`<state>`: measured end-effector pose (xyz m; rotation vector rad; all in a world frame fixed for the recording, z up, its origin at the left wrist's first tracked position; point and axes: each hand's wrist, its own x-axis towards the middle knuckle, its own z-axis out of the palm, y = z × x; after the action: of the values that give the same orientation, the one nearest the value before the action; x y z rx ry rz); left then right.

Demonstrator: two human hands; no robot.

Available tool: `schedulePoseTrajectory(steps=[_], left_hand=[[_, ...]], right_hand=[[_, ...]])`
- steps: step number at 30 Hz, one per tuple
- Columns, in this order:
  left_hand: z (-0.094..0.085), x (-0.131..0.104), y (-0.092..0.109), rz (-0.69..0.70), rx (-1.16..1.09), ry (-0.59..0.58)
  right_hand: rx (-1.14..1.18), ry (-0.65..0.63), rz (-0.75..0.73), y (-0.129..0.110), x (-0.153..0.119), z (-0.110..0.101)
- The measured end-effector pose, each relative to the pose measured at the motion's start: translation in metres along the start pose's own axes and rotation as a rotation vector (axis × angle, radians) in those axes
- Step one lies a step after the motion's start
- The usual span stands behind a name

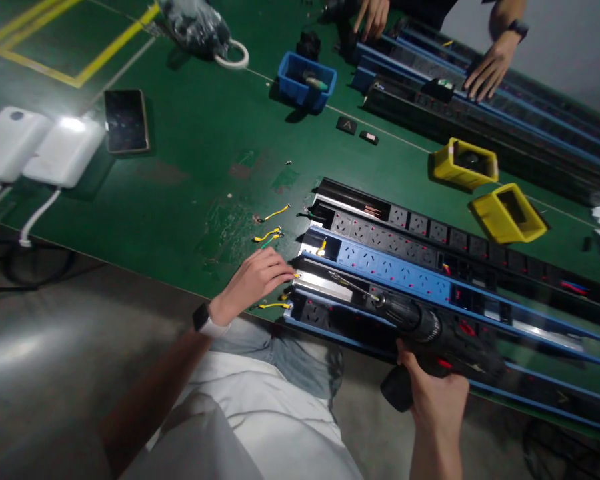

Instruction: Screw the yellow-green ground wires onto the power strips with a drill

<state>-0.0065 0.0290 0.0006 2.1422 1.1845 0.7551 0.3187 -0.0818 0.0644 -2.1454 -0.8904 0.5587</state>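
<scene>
My left hand [261, 272] reaches to the left end of the socket strips, its fingertips pinched at a small yellow piece [297, 275] beside a silver plate [325, 285]. My right hand [433, 393] is wrapped round the handle of a black power drill [420, 323]. The drill's long bit points left over the strips, its tip above the silver plate. A blue socket strip [395, 267] lies between black ones [380, 237]. Short yellow wires [275, 213] lie on the green table left of the strips, and another yellow wire [275, 306] is near my left wrist.
Yellow bins [517, 213] and a blue bin [300, 90] stand beyond the strips. A phone [126, 121] and white devices [63, 150] lie at left. Across the green table [195, 180], another person's hands [493, 67] rest near more strips.
</scene>
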Motion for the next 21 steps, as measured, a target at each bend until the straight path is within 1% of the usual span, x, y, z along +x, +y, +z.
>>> schedulePoseTrajectory(steps=[4,8,10,12,14,16,19,21], left_hand=[[0.001,-0.002,-0.002,0.009,0.01,-0.021],[0.001,-0.004,-0.004,0.047,0.009,0.003],[0.001,-0.004,-0.004,0.057,0.024,0.023],[0.002,-0.003,-0.003,0.06,0.045,0.037],[0.003,-0.002,-0.002,0.053,0.071,0.045],[0.004,-0.002,-0.001,0.043,0.096,0.049],[0.004,-0.001,0.0,0.045,0.12,0.039],[0.003,-0.001,0.0,0.046,0.128,0.027]], right_hand=[[-0.029,-0.014,-0.012,0.002,0.0,-0.001],[-0.049,-0.034,0.008,-0.001,0.003,-0.005],[-0.074,-0.04,-0.014,-0.009,0.006,-0.007],[-0.111,-0.036,-0.068,-0.022,0.011,-0.009],[-0.175,-0.016,-0.129,-0.036,0.016,-0.01],[-0.268,0.006,-0.157,-0.048,0.022,-0.01],[-0.406,0.033,-0.181,-0.058,0.032,-0.011],[-0.477,0.019,-0.262,-0.061,0.037,-0.011]])
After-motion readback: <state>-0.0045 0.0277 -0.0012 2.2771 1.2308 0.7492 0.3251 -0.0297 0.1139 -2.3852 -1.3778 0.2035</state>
